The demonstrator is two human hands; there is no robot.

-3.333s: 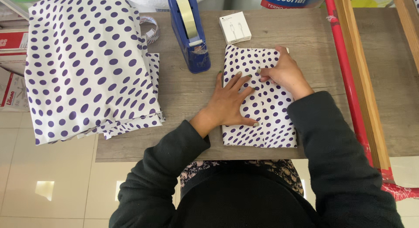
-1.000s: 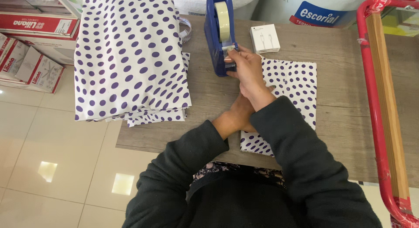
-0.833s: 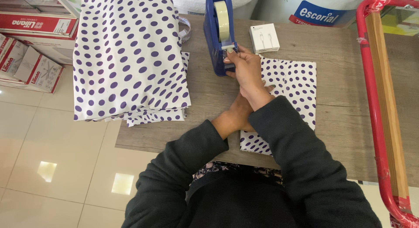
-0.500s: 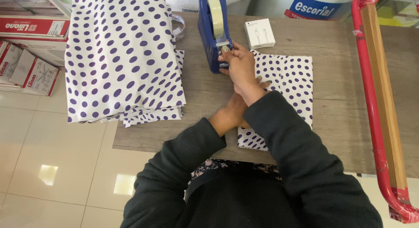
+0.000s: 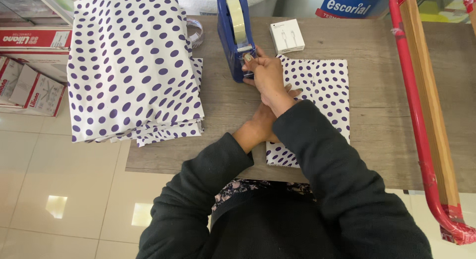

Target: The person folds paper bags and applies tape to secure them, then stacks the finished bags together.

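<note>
Tape is the business here: the right hand (image 5: 267, 75) reaches across to the blue tape dispenser (image 5: 236, 33), fingertips pinched at its near, cutter end, apparently on the loose end of tape, though the strip itself is too thin to make out. The dispenser stands on the table (image 5: 382, 115), long axis running away from the person, directly ahead and a touch left of that hand. The left hand (image 5: 270, 117) lies mostly hidden under the right forearm, flat on the dotted wrapped parcel (image 5: 322, 85), holding nothing that I can see. The parcel sits just right of the dispenser. A small white box (image 5: 287, 36) rests beyond it; a stack of dotted paper (image 5: 131, 65) lies well to the left.
</note>
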